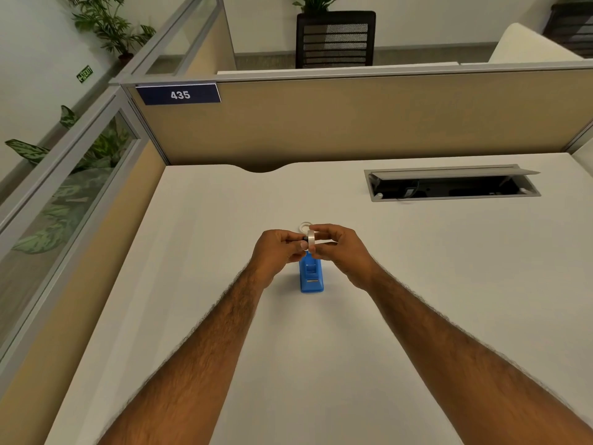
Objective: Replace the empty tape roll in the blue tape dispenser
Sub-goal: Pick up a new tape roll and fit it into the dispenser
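The blue tape dispenser (311, 277) stands on the white desk (224, 252), its cutter end toward me. Just above its far end, my left hand (277, 252) and my right hand (340, 248) meet around a tape roll (310, 239) held edge-on between the fingertips. A small dark piece, maybe the hub, shows at the roll's left side under my left fingers. Behind the hands a thin white ring (305, 225), possibly the empty core, lies flat on the desk, partly hidden.
An open cable hatch (449, 184) is set into the desk at the back right. Beige partition walls (353, 120) close the desk at the back and left, with a "435" sign (179, 94). A black chair (335, 40) stands beyond the partition.
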Available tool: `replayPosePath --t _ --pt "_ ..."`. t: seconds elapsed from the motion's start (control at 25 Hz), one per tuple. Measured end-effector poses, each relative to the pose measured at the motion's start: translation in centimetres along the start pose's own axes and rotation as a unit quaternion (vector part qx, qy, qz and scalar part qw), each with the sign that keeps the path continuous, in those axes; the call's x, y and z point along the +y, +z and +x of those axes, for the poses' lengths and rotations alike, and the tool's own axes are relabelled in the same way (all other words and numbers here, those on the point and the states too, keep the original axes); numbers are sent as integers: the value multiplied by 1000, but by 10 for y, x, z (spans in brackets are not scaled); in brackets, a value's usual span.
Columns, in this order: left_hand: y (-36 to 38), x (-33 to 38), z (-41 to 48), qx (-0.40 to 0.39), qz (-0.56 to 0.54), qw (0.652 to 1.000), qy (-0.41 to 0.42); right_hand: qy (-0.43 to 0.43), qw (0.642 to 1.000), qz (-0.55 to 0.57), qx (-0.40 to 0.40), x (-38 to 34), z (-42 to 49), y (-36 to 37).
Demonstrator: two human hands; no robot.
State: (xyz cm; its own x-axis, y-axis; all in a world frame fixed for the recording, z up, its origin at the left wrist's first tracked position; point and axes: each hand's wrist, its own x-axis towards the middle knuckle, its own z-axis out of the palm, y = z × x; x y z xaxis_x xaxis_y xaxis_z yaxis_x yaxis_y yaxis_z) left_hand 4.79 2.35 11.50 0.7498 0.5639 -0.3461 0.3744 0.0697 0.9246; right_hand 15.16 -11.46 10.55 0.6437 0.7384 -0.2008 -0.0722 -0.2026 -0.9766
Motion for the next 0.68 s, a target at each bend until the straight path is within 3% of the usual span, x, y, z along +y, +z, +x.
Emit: replayPosePath --t 0.52,0.68 --pt "1 -3 0 -5 1 1000 2 2 1000 -4 2 -1 1 2" --pt "3 -7 -1 -8 -110 992 -61 -5 1000 5 3 -1 1 4"
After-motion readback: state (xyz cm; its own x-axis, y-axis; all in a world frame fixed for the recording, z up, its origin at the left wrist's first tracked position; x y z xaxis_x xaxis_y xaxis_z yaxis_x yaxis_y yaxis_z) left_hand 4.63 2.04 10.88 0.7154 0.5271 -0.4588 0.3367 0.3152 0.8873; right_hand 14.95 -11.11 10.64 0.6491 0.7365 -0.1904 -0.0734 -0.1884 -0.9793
